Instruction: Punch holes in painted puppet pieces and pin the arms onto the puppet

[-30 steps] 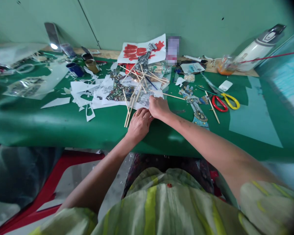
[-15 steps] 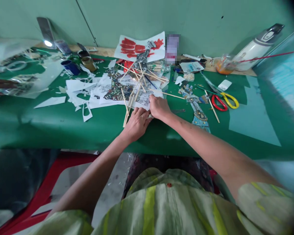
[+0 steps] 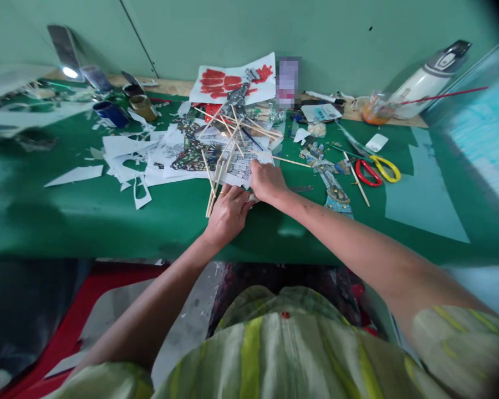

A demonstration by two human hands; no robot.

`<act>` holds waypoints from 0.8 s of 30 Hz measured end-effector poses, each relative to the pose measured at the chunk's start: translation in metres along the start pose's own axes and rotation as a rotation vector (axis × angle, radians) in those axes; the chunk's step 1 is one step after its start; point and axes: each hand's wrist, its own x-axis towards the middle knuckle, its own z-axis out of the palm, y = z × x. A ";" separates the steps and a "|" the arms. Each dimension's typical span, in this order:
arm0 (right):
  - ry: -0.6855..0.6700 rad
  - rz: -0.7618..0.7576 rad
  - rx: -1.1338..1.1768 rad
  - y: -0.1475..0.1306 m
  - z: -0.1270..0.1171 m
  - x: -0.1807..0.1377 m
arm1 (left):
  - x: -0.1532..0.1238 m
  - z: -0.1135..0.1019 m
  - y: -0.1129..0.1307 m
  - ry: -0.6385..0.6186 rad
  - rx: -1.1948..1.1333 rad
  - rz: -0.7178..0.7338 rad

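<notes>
Both hands meet at the near edge of a pile of printed paper cut-outs (image 3: 199, 155) on a green table (image 3: 87, 205). My left hand (image 3: 228, 213), a ring on one finger, lies knuckles up with its fingers curled over something small and pale that I cannot make out. My right hand (image 3: 266, 182) is closed, its fingers pressing the edge of a printed sheet (image 3: 243, 166). Several thin wooden sticks (image 3: 216, 177) lie crossed over the pile, just left of my left hand.
Red and yellow scissors (image 3: 376, 169) lie to the right, beside a painted cut-out figure (image 3: 335, 191). Paint jars (image 3: 125, 108) stand at the back left, a red-painted sheet (image 3: 233, 83) leans on the wall, and a white bottle (image 3: 424, 83) lies at the back right. White scraps (image 3: 77, 174) lie left.
The hands stay together at the same spot on the pile, with only small finger movement. The view has shifted slightly to the right.
</notes>
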 end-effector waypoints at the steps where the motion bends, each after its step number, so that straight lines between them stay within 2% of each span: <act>1: -0.002 0.004 0.002 0.000 0.000 -0.001 | 0.000 0.000 0.000 -0.001 -0.003 0.001; 4: -0.013 0.024 0.013 -0.002 -0.007 -0.001 | 0.000 0.000 0.001 -0.007 -0.012 -0.004; 7: 0.044 0.040 0.041 -0.007 -0.036 0.001 | 0.000 0.001 0.002 0.000 -0.005 -0.007; 8: 0.095 0.025 0.045 -0.011 -0.051 0.002 | 0.000 0.001 0.002 0.001 -0.004 -0.005; 11: 0.358 -0.031 0.016 -0.024 -0.096 0.001 | 0.000 0.000 0.002 -0.005 -0.006 -0.009; 13: 0.536 -0.043 -0.007 -0.031 -0.105 -0.002 | 0.000 0.001 0.002 -0.012 -0.003 -0.019; 14: 0.551 -0.040 -0.025 -0.034 -0.100 -0.004 | -0.001 0.001 0.002 -0.013 0.001 -0.022; 15: 0.509 -0.061 -0.058 -0.035 -0.089 -0.007 | -0.001 0.001 0.001 -0.014 0.006 -0.027; 18: 0.237 -0.053 -0.104 -0.032 -0.041 -0.014 | -0.002 0.002 0.000 -0.021 0.014 -0.039; 20: 0.188 -0.057 -0.107 -0.029 -0.021 -0.015 | -0.003 0.003 -0.001 -0.018 0.011 -0.042; 22: 0.182 -0.077 -0.103 -0.027 -0.023 -0.011 | -0.003 0.002 -0.001 -0.016 0.003 -0.047; 24: 0.160 -0.115 -0.092 -0.026 -0.042 -0.002 | -0.003 0.001 0.000 -0.021 -0.005 -0.054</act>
